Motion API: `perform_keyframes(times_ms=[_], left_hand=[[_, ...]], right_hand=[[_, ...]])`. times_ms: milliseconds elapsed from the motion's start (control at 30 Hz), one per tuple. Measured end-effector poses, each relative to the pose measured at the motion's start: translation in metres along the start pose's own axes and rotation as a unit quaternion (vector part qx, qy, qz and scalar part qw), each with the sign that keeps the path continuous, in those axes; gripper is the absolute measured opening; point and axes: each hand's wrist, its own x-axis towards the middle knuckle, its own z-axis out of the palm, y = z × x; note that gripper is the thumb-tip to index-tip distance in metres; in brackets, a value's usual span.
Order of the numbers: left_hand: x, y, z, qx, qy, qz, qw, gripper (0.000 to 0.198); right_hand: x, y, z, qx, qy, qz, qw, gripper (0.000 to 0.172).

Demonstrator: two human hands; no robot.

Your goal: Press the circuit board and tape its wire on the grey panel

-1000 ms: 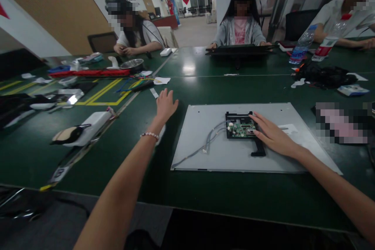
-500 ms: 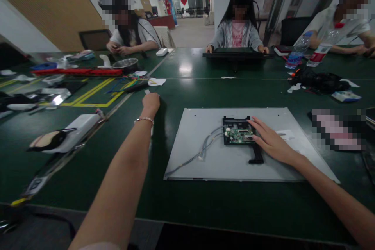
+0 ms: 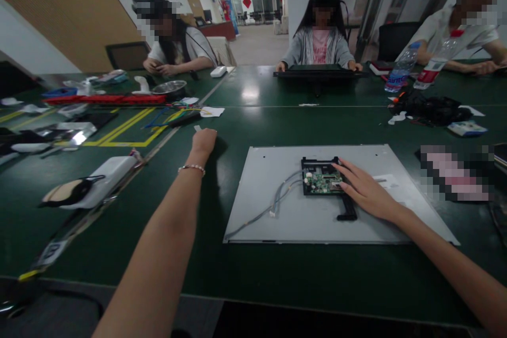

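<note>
My left hand [image 3: 204,142] is closed, reaching forward over the table left of a flat grey metal panel [image 3: 253,190]. A small pale strip [image 3: 197,128] sticks out at its far side; the pinching fingers are mostly hidden. On the panel sits a green circuit board [image 3: 322,184] in a black plastic bracket [image 3: 346,208]. Grey cables [image 3: 279,193] with a white plug run from the board to the panel's left edge. My right hand [image 3: 366,190] lies with fingers stretched out, its fingertips on the right side of the bracket and board.
Left stand a white case [image 3: 114,179], a red strip [image 3: 103,98], coloured wires [image 3: 174,116] and a metal bowl [image 3: 169,87]. Right are two bottles [image 3: 402,68], a black bundle [image 3: 431,108] and a pink item [image 3: 451,174]. Three people sit opposite; one holds a dark flat screen [image 3: 320,72].
My left hand has shifted very slightly, with the pale strip still at its far side. My right hand rests in the same place on the bracket. The view has tilted a little.
</note>
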Motion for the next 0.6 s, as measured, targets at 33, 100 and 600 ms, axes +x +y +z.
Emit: perform_keyframes(times_ms=[33,100,600], left_hand=[[-0.004,0.002,-0.003,0.002,-0.001,0.004,1.0,0.036],[-0.011,0.008,-0.011,0.006,-0.002,0.013,1.0,0.035],[-0.157,0.145,-0.073,-0.067,0.073,0.294,0.951,0.03]], right_hand=[[0.0,0.0,0.0,0.0,0.0,-0.001,1.0,0.055],[-0.001,0.0,-0.001,0.0,0.0,-0.003,1.0,0.055],[-0.003,0.001,-0.002,0.0,0.007,-0.014,1.0,0.056]])
